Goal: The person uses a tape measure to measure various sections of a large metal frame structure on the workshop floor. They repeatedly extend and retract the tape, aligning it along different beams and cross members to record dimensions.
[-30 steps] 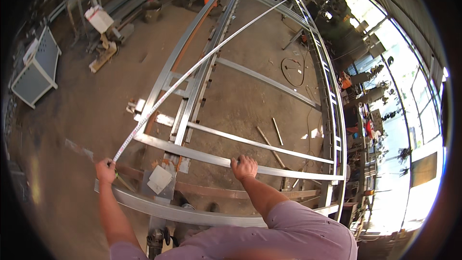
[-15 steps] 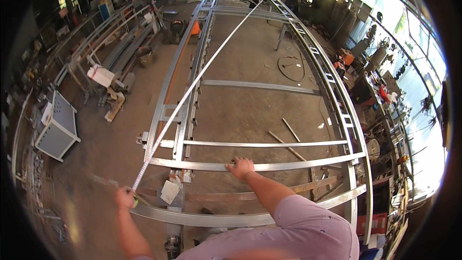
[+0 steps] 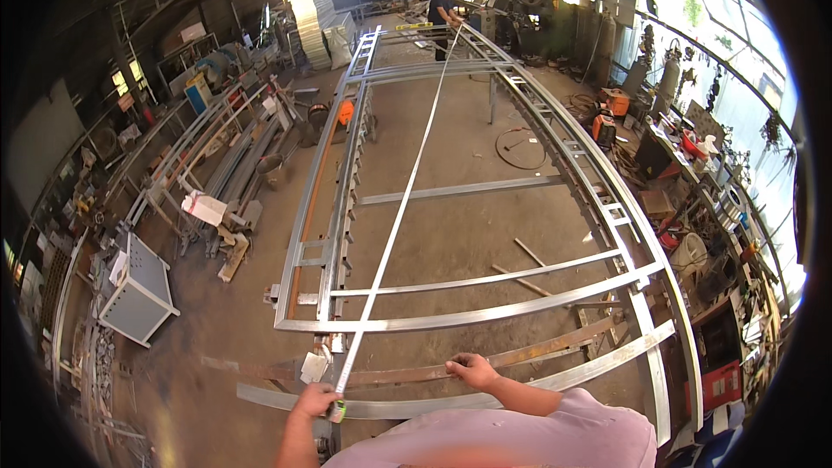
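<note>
My left hand (image 3: 315,400) grips a tape measure (image 3: 337,411) with a green-marked case, over the near left part of a large metal frame. Its pale blade (image 3: 404,195) runs taut across the frame to the far right corner. There a person in dark clothes (image 3: 440,9) has hands at the blade's far end. My right hand (image 3: 473,371), fingers curled together with nothing visible in them, is above a rusty beam (image 3: 529,352), apart from the silver crossbar (image 3: 485,314). The frame's left rail (image 3: 303,230) and right rail (image 3: 598,160) stretch away from me.
A grey cabinet (image 3: 139,290) lies tilted on the left floor, with stacked metal bars (image 3: 247,156) behind it. A cable loop (image 3: 520,149) and loose rods (image 3: 520,280) lie inside the frame. Orange machines (image 3: 615,102) and a cluttered bench (image 3: 693,152) line the right.
My left hand has moved right with the tape measure, swinging the blade's near end rightward. My right hand has lifted off the silver crossbar and come closer to me. The view has tilted up.
</note>
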`<move>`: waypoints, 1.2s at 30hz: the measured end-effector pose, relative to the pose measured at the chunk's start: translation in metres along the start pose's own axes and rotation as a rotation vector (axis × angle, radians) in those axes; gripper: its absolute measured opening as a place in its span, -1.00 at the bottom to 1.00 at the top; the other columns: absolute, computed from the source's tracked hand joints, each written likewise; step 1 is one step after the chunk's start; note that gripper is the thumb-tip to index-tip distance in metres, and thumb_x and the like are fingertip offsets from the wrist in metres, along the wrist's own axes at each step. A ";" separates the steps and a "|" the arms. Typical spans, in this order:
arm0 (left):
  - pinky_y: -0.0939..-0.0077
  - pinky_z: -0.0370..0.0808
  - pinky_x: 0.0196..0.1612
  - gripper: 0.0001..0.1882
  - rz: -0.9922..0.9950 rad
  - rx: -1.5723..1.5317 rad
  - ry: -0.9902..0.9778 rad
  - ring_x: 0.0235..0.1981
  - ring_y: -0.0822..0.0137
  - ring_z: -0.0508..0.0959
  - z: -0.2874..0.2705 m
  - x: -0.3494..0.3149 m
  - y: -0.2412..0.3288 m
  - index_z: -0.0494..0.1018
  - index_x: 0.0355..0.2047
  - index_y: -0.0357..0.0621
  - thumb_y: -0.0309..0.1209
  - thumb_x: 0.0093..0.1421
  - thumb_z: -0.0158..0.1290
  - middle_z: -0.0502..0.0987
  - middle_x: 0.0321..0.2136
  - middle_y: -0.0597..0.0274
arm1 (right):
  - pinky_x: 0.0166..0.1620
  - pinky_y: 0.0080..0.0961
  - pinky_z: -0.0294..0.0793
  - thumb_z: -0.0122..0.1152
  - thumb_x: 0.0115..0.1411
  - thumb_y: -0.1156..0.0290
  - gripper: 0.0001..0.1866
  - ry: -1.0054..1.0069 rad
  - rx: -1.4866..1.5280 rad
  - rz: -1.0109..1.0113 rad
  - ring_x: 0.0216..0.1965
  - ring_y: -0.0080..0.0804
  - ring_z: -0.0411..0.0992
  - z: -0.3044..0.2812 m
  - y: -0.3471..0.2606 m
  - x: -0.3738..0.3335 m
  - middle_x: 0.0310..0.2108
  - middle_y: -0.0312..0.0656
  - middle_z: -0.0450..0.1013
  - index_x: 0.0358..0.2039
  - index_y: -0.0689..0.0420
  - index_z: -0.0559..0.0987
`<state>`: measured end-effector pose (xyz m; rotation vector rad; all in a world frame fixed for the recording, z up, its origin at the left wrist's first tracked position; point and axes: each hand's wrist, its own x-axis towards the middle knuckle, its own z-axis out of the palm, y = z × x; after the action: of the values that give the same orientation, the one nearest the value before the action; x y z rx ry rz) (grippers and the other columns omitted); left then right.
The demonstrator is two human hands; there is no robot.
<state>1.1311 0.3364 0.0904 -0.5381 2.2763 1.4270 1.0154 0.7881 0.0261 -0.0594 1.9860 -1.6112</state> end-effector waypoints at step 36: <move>0.14 0.48 0.29 0.02 0.194 0.982 -0.194 0.17 -0.01 0.60 0.140 0.028 0.012 0.65 0.10 -0.09 0.46 -0.17 0.36 0.63 0.13 -0.07 | -0.45 -0.29 0.51 0.09 0.51 0.31 -0.67 0.506 0.601 0.287 -0.50 -0.27 0.50 -0.145 0.110 -0.069 -0.40 -0.08 0.57 -0.20 0.33 0.67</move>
<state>1.1195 0.4654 0.0290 0.1292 2.5303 0.2639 1.0415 0.9721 -0.0315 0.8956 1.6399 -2.0836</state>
